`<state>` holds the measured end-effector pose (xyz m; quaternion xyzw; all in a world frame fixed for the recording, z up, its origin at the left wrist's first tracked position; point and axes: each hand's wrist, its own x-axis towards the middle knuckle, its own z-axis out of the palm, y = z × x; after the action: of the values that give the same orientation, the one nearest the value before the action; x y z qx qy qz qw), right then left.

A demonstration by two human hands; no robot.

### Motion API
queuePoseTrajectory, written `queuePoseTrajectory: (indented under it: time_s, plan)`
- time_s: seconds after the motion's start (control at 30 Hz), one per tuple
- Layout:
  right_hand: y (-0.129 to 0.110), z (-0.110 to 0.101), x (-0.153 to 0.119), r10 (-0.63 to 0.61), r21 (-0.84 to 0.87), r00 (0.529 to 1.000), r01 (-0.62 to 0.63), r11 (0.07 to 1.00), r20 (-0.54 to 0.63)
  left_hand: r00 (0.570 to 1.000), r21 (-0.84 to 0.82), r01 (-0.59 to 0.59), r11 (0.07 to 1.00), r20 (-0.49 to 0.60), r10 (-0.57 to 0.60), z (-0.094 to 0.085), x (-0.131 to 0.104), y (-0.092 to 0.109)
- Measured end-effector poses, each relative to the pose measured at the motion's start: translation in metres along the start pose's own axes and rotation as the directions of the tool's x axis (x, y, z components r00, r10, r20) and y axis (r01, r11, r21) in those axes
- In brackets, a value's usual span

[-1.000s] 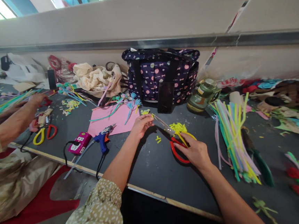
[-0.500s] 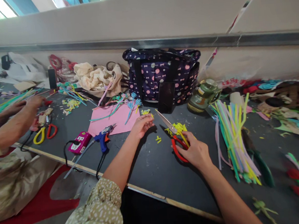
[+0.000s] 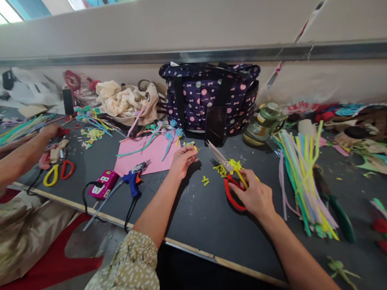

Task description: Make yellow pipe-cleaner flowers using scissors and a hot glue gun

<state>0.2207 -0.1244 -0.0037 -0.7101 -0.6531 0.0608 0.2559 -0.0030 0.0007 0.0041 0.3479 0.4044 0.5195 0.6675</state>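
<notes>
My right hand (image 3: 256,194) holds red-handled scissors (image 3: 235,200) with the blades pointing up and to the left, nearly together. A yellow strip (image 3: 241,179) also shows at the fingers of that hand. Behind the scissors lies a pile of small yellow pieces (image 3: 236,164). My left hand (image 3: 183,160) is closed in a pinch, with a small yellow piece (image 3: 195,149) at its fingertips. Two or so cut yellow bits (image 3: 205,180) lie on the dark table (image 3: 200,225) between my hands.
A pink sheet (image 3: 127,161), a blue glue gun (image 3: 133,182) and a magenta device (image 3: 104,184) lie left. Behind are a patterned bag (image 3: 192,100), phone (image 3: 215,125) and green jar (image 3: 264,124). Coloured stems (image 3: 305,180) lie right. Another person's arm (image 3: 25,155) reaches in from the left.
My right hand and the scissors have shifted slightly right, away from my left hand. My left hand has barely moved. The other person's hands have shifted at the left.
</notes>
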Motion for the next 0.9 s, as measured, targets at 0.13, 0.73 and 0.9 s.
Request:
queuePoseTrajectory:
  time_s: [0.13, 0.73, 0.9]
  plan:
    - [0.001, -0.001, 0.001, 0.088, 0.107, 0.996, -0.088, 0.990, 0.010, 0.997, 0.265, -0.077, 0.961, 0.027, 0.073, 0.005, -0.003, -0.005]
    - [0.002, -0.005, 0.002, 0.141, 0.262, 0.990, -0.142, 0.955, 0.022, 0.978, 0.290, -0.205, 0.935, 0.022, 0.207, -0.010, 0.006, 0.007]
    - [0.001, -0.007, 0.004, 0.163, 0.269, 0.986, -0.161, 0.950, 0.013, 0.961, 0.629, -0.151, 0.763, 0.275, -0.036, -0.009, -0.005, 0.014]
